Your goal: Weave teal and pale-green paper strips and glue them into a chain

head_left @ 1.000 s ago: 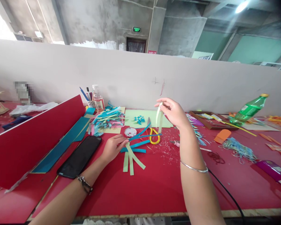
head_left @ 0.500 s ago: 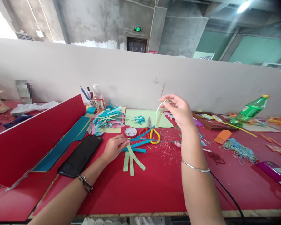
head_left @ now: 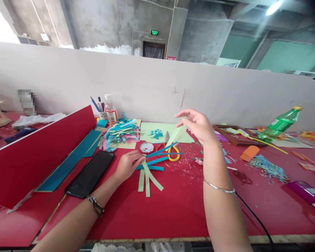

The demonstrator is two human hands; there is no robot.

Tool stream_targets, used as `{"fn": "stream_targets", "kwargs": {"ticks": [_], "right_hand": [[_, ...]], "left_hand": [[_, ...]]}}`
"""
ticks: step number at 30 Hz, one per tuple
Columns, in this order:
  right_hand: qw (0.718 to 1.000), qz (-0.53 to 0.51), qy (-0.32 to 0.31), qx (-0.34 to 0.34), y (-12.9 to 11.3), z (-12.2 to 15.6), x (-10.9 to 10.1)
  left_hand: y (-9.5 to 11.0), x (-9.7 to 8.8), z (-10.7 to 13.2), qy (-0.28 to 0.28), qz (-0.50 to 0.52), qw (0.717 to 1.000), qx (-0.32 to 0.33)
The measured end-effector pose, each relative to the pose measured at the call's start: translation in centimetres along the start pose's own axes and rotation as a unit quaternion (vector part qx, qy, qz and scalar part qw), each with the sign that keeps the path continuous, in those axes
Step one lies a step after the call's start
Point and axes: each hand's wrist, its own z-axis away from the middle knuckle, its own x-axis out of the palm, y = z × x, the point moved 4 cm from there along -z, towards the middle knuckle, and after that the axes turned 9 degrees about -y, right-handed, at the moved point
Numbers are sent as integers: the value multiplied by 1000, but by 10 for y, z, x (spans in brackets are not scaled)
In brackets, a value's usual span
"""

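Near the middle of the red counter (head_left: 183, 210), a fan of green paper strips (head_left: 147, 183) and blue paper strips (head_left: 159, 161) spreads from the left hand (head_left: 128, 163), whose thumb and fingers pinch it where the strips meet. That pinch looks the same as half a second ago. What has changed is at the right hand (head_left: 199, 127), raised above: its fingers have spread, and the pale green strip (head_left: 173, 137), which was curled in a loop from the fingertips, now runs straight, slanting down leftward toward the blue ends. It is blurred, and I cannot tell whether the fingers grip its top end. Just behind lie yellow-and-red scissors (head_left: 174, 160), and beside them a small round dish (head_left: 146, 147). Farther back, a woven blue-and-green paper fish (head_left: 156, 133) rests on pale green sheets (head_left: 147, 126), right of heaped paper cuttings (head_left: 123, 131). A black phone (head_left: 90, 175) lies left of the left hand.
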Motion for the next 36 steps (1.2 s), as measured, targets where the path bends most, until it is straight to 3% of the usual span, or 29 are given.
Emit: {"fn": "stream_targets", "kwargs": {"ticks": [5,17,27,36], "right_hand": [[1000,19,4,23,6,1,-4],[998,-36,-41,-28,10,-6,11],[990,-46,-125,-40,-9,-5,32],[996,-1,-88,-25,-10,-1,17]], "left_hand": [[-1,1,0,-1,0,1000,-4],[1,0,1,1,-7,1000,6],[-1,0,1,3,-12,1000,-4],[0,-3,-1,20,-5,1000,-21]]}}
